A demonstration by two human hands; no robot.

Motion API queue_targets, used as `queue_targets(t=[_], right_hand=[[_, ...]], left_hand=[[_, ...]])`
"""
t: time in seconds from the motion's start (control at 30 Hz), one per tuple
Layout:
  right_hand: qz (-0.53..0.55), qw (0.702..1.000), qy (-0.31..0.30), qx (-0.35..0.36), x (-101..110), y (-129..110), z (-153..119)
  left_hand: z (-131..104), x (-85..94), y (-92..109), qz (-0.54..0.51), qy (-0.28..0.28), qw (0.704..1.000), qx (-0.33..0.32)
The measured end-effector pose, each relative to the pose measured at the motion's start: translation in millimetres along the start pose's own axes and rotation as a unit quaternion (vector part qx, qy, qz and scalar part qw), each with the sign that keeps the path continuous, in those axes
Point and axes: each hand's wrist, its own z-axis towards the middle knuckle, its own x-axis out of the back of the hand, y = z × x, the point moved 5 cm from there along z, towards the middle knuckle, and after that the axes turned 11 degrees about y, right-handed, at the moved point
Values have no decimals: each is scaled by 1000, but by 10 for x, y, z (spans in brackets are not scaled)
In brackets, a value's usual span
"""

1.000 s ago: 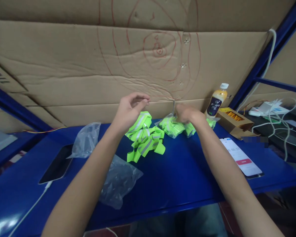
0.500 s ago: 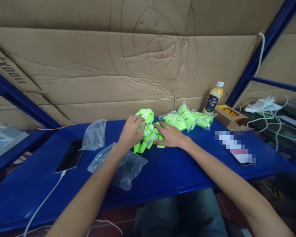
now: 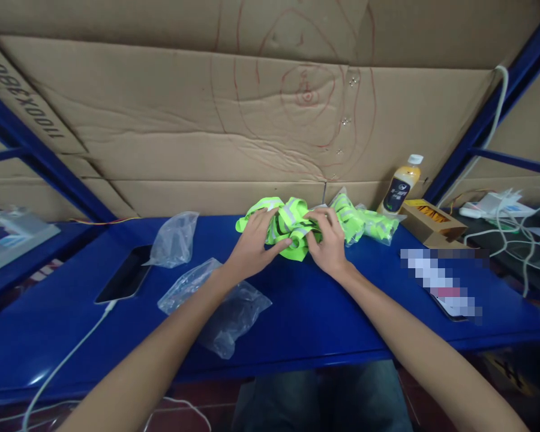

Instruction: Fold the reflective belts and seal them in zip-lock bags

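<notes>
A loose heap of fluorescent yellow-green reflective straps (image 3: pixel 292 222) with silver-grey stripes lies at the back of the blue table. From the left, my left hand (image 3: pixel 257 245) grips the heap, fingers over the top and thumb stretched along the front. My right hand (image 3: pixel 328 241) has curled fingers and thumb closed on the right side of the same straps. Part of the straps is hidden under both hands. Just beyond my right hand lie similar straps packed in clear bags (image 3: pixel 364 222).
Two clear plastic bags, one upright (image 3: pixel 175 240) and one flat (image 3: pixel 234 312), lie left of the straps. A phone (image 3: pixel 123 276) with a white cable is farther left. A bottle (image 3: pixel 401 186), an open cardboard box (image 3: pixel 434 222) and a blurred-out flat item (image 3: pixel 441 285) are at right.
The strap heap is spread wider and bunched differently. My right hand has gone from flatter fingers to curled ones on the straps. The view has shifted slightly.
</notes>
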Motion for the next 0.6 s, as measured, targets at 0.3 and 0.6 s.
queue_targets(t=[0.3, 0.6], right_hand=[[120, 987, 99, 39, 199, -288, 94], [22, 998, -33, -37, 162, 162, 236]], left_hand=[[71, 93, 73, -136, -3, 985, 109], [20, 213, -11, 99, 120, 987, 40]])
